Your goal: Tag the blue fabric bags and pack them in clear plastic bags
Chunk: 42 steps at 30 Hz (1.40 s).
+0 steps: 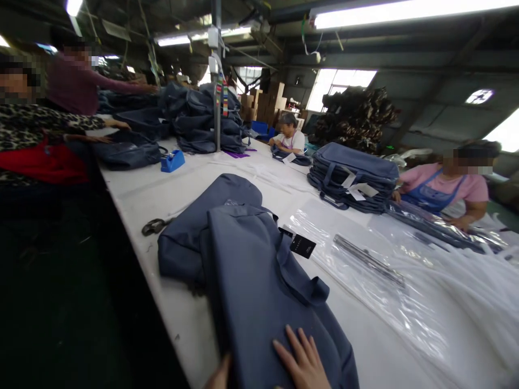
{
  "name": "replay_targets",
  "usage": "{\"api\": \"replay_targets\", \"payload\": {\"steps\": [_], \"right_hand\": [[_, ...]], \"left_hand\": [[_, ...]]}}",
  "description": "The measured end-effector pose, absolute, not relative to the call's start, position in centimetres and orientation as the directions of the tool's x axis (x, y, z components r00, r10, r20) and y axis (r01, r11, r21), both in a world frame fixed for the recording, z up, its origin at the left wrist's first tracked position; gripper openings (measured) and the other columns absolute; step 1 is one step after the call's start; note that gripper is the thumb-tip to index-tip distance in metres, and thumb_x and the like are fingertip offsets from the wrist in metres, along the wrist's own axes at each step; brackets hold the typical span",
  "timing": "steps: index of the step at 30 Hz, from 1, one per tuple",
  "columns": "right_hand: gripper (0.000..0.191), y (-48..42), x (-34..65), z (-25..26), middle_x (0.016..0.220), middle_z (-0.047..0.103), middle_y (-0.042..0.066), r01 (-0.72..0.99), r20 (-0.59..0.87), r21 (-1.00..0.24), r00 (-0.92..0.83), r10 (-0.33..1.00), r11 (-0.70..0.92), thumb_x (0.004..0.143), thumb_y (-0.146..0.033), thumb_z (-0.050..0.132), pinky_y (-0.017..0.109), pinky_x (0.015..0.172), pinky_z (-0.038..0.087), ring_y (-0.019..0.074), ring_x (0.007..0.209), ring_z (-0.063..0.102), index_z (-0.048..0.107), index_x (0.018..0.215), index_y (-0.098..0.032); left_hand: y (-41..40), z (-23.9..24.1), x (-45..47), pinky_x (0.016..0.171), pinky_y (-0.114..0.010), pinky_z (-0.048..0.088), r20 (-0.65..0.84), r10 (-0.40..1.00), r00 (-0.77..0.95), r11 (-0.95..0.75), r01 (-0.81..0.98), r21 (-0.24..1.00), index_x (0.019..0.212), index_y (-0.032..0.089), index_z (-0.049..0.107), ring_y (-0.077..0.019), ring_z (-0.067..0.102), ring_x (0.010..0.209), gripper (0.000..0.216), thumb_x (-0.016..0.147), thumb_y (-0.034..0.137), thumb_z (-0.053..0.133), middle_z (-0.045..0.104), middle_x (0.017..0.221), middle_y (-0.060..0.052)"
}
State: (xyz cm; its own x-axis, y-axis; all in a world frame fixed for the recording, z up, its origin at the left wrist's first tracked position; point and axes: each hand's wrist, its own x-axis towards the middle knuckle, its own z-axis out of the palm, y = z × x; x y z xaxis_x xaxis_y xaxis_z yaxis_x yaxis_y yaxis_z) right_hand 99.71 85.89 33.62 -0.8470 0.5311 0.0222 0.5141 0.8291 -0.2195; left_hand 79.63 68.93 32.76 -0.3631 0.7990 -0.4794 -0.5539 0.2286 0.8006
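A navy-blue bag [251, 270] with a strap handle [304, 283] lies on the table in front of me. My right hand [304, 359] rests flat on its upper face, fingers spread. At the bag's near left edge is my left hand [219, 374], cut off by the frame's bottom; it grips that edge, with most of its fingers hidden. A black hang tag [303, 246] sticks out by the handle. Beneath and beyond this bag lies a second navy bag [182, 246]. A pair of dark-handled scissors [154, 227] sits to its left, partly covered.
Clear plastic sleeves [381, 270] spread over the white table [162, 186] at right. Behind them stands a stack of navy bags [352, 167]. A blue tape dispenser [172, 161] is near a metal post [218, 108] and a bag pile [194, 116]. Several co-workers handle items around the table.
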Motion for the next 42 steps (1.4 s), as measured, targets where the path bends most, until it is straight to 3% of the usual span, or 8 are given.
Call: {"api": "replay_targets", "payload": {"steps": [4,8,15,20,25,28,35,42], "right_hand": [[0.071,83.4,97.6,32.4,0.145,0.04,0.002,0.474,0.07,-0.179,-0.868,0.492,0.862,0.074,-0.05,0.069,0.068,0.098,0.041,0.0436,0.13,0.041,0.04,0.138,-0.043],[0.078,81.4,97.2,32.9,0.148,0.034,0.004,0.49,0.109,-0.179,-0.852,0.512,0.853,0.073,-0.039,0.074,0.07,0.101,0.037,0.0445,0.131,0.037,0.035,0.141,-0.044],[0.073,78.9,96.0,32.2,0.143,0.044,0.007,0.526,0.249,-0.237,-0.78,0.574,0.817,0.073,-0.029,0.074,0.067,0.1,0.04,0.0429,0.127,0.043,0.043,0.138,-0.043],[0.063,78.5,96.3,32.0,0.143,0.046,0.008,0.51,0.311,-0.297,-0.748,0.587,0.807,0.077,-0.026,0.068,0.059,0.102,0.042,0.0374,0.13,0.042,0.048,0.135,-0.039],[0.043,79.6,96.0,33.1,0.14,0.052,0.007,0.406,0.408,-0.592,-0.594,0.693,0.696,0.091,-0.022,0.046,0.052,0.106,0.042,0.0273,0.132,0.045,0.054,0.132,-0.03],[0.038,80.7,95.3,36.0,0.141,0.051,0.007,0.257,0.346,-0.814,-0.506,0.79,0.521,0.094,-0.032,0.045,0.051,0.112,0.034,0.0259,0.133,0.043,0.056,0.13,-0.028],[0.064,85.1,101.4,44.1,0.143,0.047,0.007,-0.384,0.065,-0.923,-0.236,0.97,-0.032,0.08,-0.061,0.061,0.054,0.104,0.041,0.0294,0.121,0.054,0.044,0.136,-0.034],[0.08,84.6,115.8,46.6,0.123,0.061,0.009,-0.729,-0.024,-0.681,0.117,0.993,0.07,0.066,-0.084,0.051,0.059,0.092,0.046,0.033,0.111,0.06,0.045,0.128,-0.034]], "left_hand": [[71.0,33.7,73.5,0.114,-0.045,0.032,-0.546,0.558,-0.625,0.149,-0.572,0.807,0.143,0.018,0.033,-0.0333,0.041,0.133,0.112,0.053,0.067,0.078,0.047,0.14,-0.018],[74.2,35.1,70.2,0.092,-0.04,0.053,-0.63,0.68,-0.374,0.145,-0.774,0.616,0.129,0.018,0.053,-0.0302,0.059,0.115,0.069,0.077,0.062,0.063,0.061,0.125,-0.015],[74.8,36.3,71.3,0.083,-0.029,0.056,-0.539,0.649,-0.536,0.029,-0.691,0.722,0.132,0.025,0.05,-0.0207,0.066,0.098,0.059,0.078,0.034,0.072,0.067,0.115,-0.005],[76.4,35.7,71.2,0.076,-0.038,0.058,-0.604,0.577,-0.549,0.176,-0.638,0.749,0.111,0.004,0.061,-0.0279,0.069,0.081,0.041,0.074,0.021,0.068,0.071,0.09,-0.016],[80.2,41.9,70.7,0.081,-0.033,0.055,-0.259,0.706,-0.659,0.033,-0.335,0.942,0.098,0.013,0.067,-0.0267,0.067,0.088,0.042,0.062,0.03,0.078,0.072,0.094,-0.007],[82.5,49.6,70.7,0.087,-0.037,0.051,0.17,0.778,-0.605,-0.049,0.211,0.976,0.09,0.014,0.068,-0.028,0.065,0.088,0.036,0.065,0.04,0.071,0.071,0.091,-0.008],[83.5,63.2,76.0,0.08,-0.033,0.048,0.714,0.7,-0.007,-0.274,0.92,0.278,0.072,0.017,0.059,-0.0234,0.06,0.084,0.016,0.077,0.032,0.056,0.062,0.083,-0.006],[82.3,53.7,85.0,0.067,-0.033,0.052,0.475,0.622,0.623,-0.563,0.777,-0.281,0.132,0.006,0.05,-0.0221,0.061,0.083,0.055,0.077,0.004,0.046,0.063,0.099,-0.011]]}}
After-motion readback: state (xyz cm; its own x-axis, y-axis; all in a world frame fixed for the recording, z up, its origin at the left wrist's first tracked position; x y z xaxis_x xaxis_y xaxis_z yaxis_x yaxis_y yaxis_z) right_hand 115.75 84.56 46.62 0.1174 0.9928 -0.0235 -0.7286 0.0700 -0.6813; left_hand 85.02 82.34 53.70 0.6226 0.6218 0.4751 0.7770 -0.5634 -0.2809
